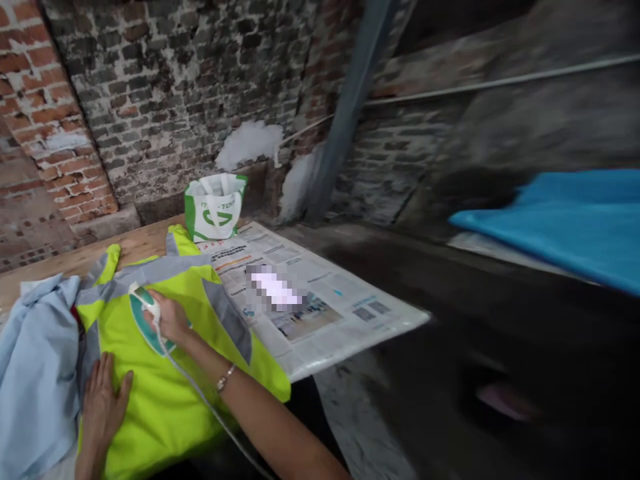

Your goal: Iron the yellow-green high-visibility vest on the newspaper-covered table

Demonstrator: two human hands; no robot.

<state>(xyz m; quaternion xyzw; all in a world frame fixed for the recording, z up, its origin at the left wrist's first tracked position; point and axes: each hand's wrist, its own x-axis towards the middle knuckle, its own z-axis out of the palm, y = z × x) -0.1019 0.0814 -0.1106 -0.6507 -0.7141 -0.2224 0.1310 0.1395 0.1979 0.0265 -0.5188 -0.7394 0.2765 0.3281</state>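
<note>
My right hand point(170, 319) is wrapped round the handle of a green and white clothes iron point(141, 321). The iron rests on a neon yellow high-visibility garment point(165, 393) with grey bands, spread over the table. A white cord point(205, 399) trails from the iron down past my forearm. My left hand point(106, 400) lies flat on the garment's left side, fingers stretched out, below and left of the iron. Beside it on the left is a crumpled light blue cloth point(37, 373).
A newspaper sheet point(320, 277) under a clear cover lies right of the garment, with a blurred bright object point(275, 288) on it. Behind stands a white and green bag point(216, 208) on the wooden tabletop point(137, 243). Blue fabric point(565, 213) is at the right. A brick wall point(180, 87) closes the back.
</note>
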